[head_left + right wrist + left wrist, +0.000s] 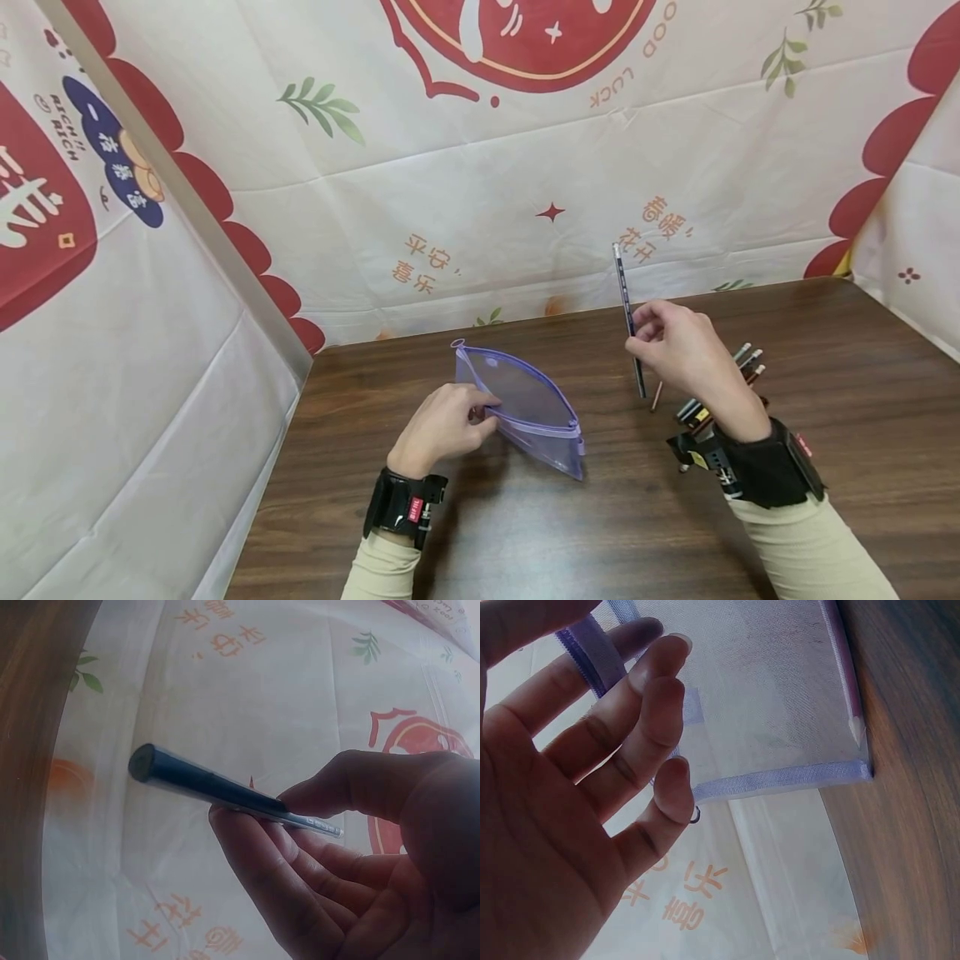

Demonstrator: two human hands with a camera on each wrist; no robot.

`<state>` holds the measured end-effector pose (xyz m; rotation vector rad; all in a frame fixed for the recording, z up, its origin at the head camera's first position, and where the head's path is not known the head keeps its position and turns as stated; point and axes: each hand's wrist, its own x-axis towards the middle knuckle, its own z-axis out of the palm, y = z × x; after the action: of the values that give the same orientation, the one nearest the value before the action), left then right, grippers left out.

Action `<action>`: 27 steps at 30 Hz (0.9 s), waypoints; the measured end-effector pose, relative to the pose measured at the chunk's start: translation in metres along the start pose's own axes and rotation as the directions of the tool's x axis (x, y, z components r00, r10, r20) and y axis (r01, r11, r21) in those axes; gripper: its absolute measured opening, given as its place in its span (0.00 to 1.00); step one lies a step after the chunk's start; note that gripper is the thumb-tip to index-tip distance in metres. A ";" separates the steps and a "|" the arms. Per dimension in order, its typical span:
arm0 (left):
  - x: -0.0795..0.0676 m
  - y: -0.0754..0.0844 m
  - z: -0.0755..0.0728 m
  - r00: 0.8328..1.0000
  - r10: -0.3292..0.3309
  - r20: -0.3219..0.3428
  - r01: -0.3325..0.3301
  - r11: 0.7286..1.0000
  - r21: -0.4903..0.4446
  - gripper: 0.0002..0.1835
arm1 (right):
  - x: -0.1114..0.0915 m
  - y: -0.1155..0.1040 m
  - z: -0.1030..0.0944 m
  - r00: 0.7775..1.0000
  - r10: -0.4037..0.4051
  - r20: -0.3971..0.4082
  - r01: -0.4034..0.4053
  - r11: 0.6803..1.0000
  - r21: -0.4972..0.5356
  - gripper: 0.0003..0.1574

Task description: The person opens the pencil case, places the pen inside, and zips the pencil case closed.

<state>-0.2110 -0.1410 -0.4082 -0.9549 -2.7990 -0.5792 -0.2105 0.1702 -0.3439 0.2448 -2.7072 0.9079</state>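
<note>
A purple mesh zipper pouch (536, 396) is held open above the table by my left hand (448, 421), which pinches its near rim between thumb and fingers. One pencil (846, 675) lies inside along the pouch's edge, as the left wrist view shows. To the right of the pouch, my right hand (678, 343) pinches a dark pencil (623, 287) around its middle. That pencil stands nearly upright, its pale end up; in the right wrist view its flat dark end (141, 763) faces the camera. Several pencils (750, 357) lie beneath my right wrist, partly hidden by it.
Brown wood-grain tabletop (600, 533) lies under both hands. A printed white cloth (495, 225) hangs along the back edge, and another cloth panel (172, 358) slants down on the left. Black straps with cameras (768, 462) wrap both wrists.
</note>
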 end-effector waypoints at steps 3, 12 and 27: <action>0.000 0.000 0.000 1.000 -0.004 0.004 0.004 1.000 -0.004 0.14 | 0.000 -0.001 0.000 1.000 0.000 0.005 0.000 1.000 0.002 0.14; 0.000 0.001 0.000 1.000 -0.004 0.009 0.004 1.000 0.002 0.14 | -0.001 -0.003 0.001 1.000 -0.001 -0.004 0.001 1.000 0.007 0.13; -0.001 0.000 0.000 1.000 0.009 -0.003 -0.009 1.000 0.007 0.15 | 0.005 -0.015 0.008 0.998 -0.055 -0.022 0.055 0.998 0.027 0.13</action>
<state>-0.2107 -0.1417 -0.4082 -0.9645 -2.7908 -0.5686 -0.2127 0.1531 -0.3399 0.3118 -2.6560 0.9276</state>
